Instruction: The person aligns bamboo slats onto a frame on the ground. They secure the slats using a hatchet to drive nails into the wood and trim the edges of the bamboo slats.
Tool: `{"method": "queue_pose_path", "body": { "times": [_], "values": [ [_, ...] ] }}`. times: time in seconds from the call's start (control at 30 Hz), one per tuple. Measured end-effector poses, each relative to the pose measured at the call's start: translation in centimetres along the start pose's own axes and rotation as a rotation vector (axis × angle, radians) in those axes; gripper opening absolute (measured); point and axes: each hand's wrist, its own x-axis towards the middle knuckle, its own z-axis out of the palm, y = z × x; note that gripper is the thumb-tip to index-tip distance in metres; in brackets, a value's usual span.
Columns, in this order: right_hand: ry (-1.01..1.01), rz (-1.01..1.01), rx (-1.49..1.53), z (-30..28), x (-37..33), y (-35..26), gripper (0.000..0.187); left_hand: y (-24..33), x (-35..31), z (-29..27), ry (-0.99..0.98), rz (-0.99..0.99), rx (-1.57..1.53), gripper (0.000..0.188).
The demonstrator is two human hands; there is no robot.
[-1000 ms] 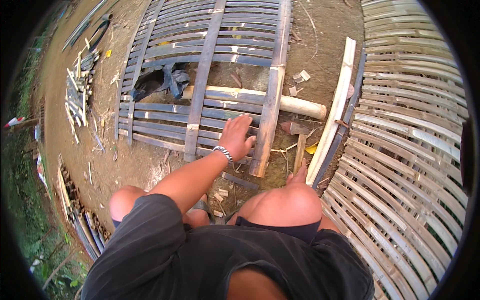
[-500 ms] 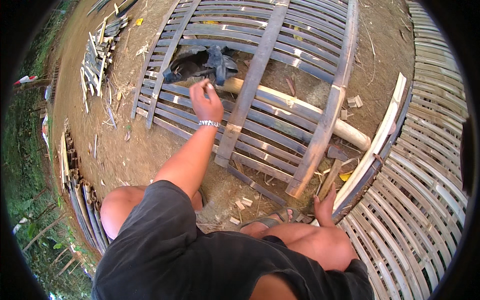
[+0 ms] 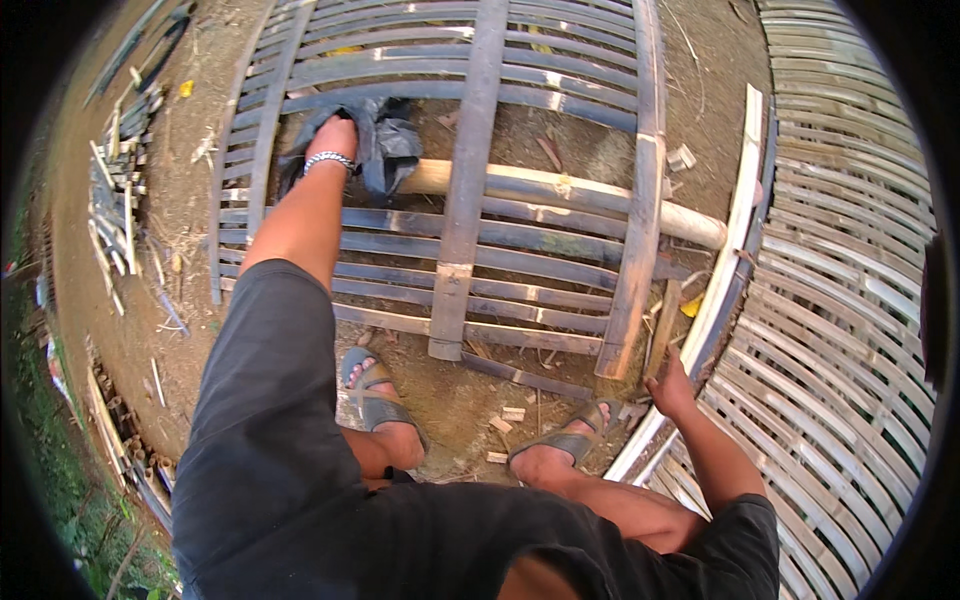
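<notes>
Left hand (image 3: pixel 337 133) inside black bag (image 3: pixel 388 150), within gap in bamboo frame (image 3: pixel 467 200); fingers hidden, openness and hold impossible to tell. Right hand (image 3: pixel 673 388) beside wooden handle (image 3: pixel 663 325) and pale bamboo strip (image 3: pixel 738 190), thumb and fingers parted. Near frame, 2 sandals (image 3: pixel 384 406) on ground (image 3: pixel 462 425).

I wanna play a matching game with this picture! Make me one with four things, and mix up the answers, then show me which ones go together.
Things:
1. left hand
2. right hand
3. bag
4. chain bracelet

Clues:
A. black and crumpled
B. low down, near the end of a wooden handle
C. silvery, worn round a wrist
D. fingers tucked out of sight

Right pairs: 1-D, 2-B, 3-A, 4-C
</notes>
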Motion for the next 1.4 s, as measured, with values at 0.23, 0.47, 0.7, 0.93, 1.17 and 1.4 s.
{"method": "queue_pose_path", "body": {
  "times": [0.23,0.47,0.7,0.93,1.17,1.4],
  "values": [
    [0.082,-0.036,0.075,1.6,1.5,-1.3,0.074,-2.9,1.5,0.8,-0.109,0.136,0.015,0.038],
    [0.070,0.041,-0.002,-0.4,0.9,-4.6,0.064,-0.7,-1.5,-4.4,-0.054,0.335,0.169,0.015],
    [0.084,0.080,0.016,0.1,1.6,-4.1,0.063,-2.6,-1.1,-8.5,-0.210,0.229,-0.235,0.013],
    [0.138,0.053,0.002,1.3,1.9,-2.5,0.054,-4.0,-4.8,-12.2,-0.473,0.196,-0.741,0.027],
    [0.214,0.096,-0.063,2.2,1.0,-3.4,0.058,-0.8,-10.1,-14.8,-0.284,0.350,-0.873,0.020],
    [0.283,0.198,0.045,2.2,3.5,0.5,0.054,11.7,-16.0,-3.3,0.010,0.232,-1.135,0.021]
  ]
}}
